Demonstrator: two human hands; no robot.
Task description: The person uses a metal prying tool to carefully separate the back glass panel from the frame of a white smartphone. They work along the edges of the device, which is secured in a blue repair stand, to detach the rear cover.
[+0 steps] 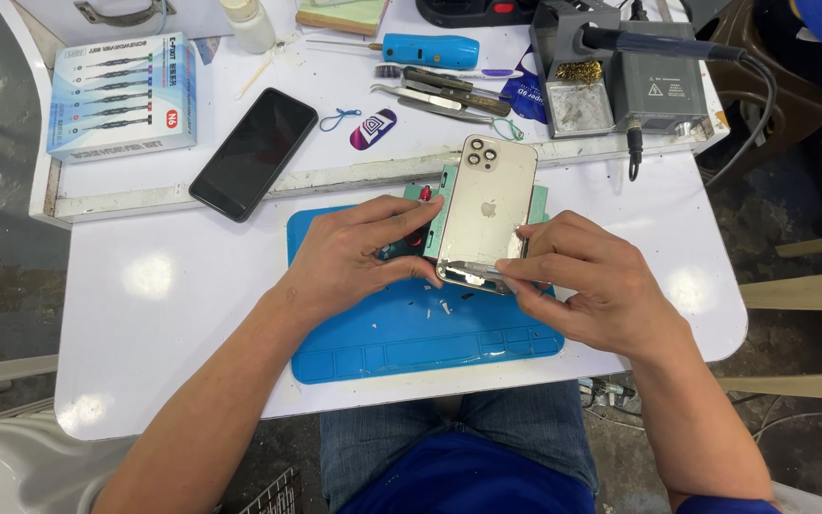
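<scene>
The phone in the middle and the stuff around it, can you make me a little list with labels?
phone: pale gold phone, back side up, on a green holder
left hand: left hand steadies the phone's left edge
right hand: right hand presses a thin metal tool at the phone's bottom edge
mat: blue mat, small chips on it
farther back: black phone, screwdriver box, soldering station

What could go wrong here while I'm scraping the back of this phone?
1. The right hand works a thin metal tool at the phone edge, close to the left hand fingertips; a slip might cut them.
2. Chips lie on the blue mat; more may scatter.
3. The phone sits on a small holder; hard pressure could shift it.
</scene>
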